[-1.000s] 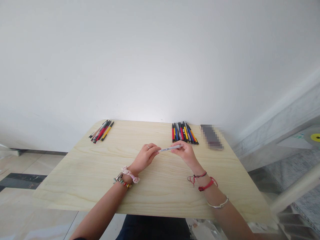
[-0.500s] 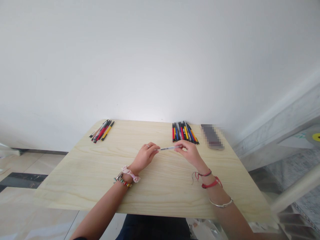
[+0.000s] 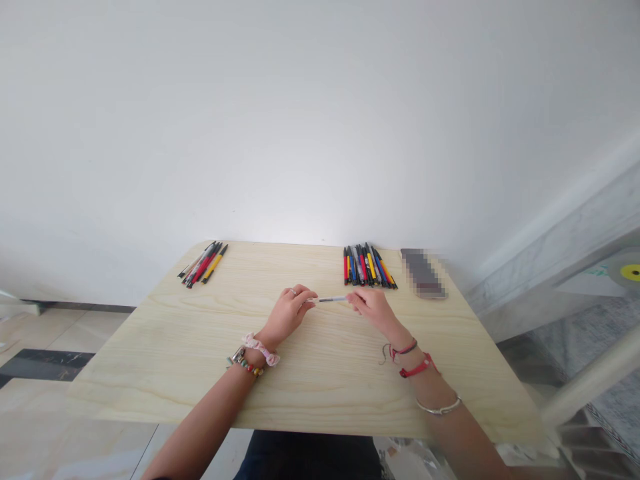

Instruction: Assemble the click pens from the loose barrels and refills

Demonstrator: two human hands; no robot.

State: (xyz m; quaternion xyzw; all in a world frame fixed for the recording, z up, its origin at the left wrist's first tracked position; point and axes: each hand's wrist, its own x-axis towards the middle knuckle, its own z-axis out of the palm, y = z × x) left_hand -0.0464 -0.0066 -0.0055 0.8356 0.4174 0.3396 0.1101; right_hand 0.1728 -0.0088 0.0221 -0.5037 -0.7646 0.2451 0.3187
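Note:
A slim, translucent pen [image 3: 333, 299] with a dark line inside is held level above the middle of the table. My left hand [image 3: 289, 315] pinches its left end, and my right hand [image 3: 371, 309] has its fingers closed round the right end. Both ends are hidden by my fingers. Just beyond my right hand lies a row of pens [image 3: 369, 265] in red, yellow, blue, black and clear. A smaller group of pens [image 3: 204, 264] lies at the far left, with a yellow one slightly apart.
The pale wooden table [image 3: 280, 387] stands against a white wall [image 3: 310, 133]. A dark phone-like object [image 3: 424, 272], blurred by pixels, lies at the back right. Beyond the table's right side is a round object with a yellow centre [image 3: 634, 272].
My right hand has moved slightly left, its fingers curling more closely over the pen's right end. My left hand keeps its pinch with little movement.

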